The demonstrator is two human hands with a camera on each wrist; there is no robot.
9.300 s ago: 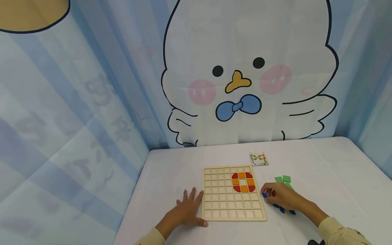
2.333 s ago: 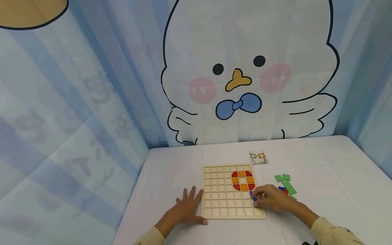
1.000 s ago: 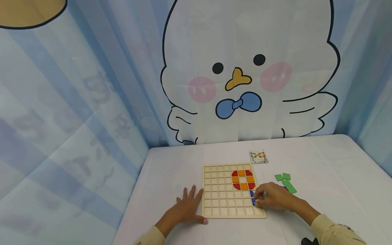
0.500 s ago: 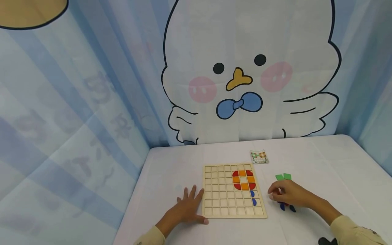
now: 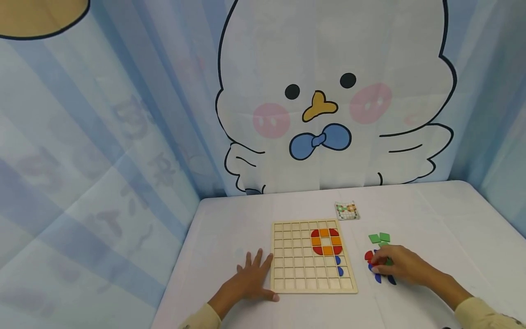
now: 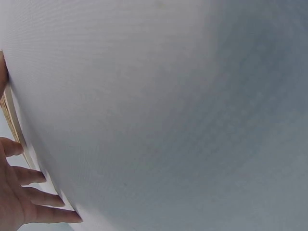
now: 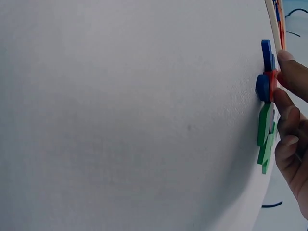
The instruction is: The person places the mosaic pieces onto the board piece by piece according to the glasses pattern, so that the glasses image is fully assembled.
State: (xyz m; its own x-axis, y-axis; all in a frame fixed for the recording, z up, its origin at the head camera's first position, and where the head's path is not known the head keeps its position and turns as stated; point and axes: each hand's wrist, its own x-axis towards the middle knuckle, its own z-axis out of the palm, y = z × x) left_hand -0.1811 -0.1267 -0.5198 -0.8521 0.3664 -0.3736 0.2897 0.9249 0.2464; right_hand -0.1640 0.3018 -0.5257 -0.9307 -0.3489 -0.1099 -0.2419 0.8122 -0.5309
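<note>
A square wooden grid board lies on the table. Red and orange tiles form a ring at its upper right, and two blue half-round pieces sit in cells below. My left hand rests with fingers spread at the board's left edge. To the right of the board, my right hand is over a pile of loose pieces, thumb and index finger apart beside a red piece. Blue pieces and green pieces lie around it; the hand hides part of the pile in the head view.
A small patterned card lies beyond the board's upper right corner. Two green diamond tiles are at the far end of the pile. A cartoon-printed curtain stands behind the white table.
Two blue half-round pieces have been laid in the board's right part. My right hand has let go of them and moved right, back over the pile. The left hand has stayed put.
</note>
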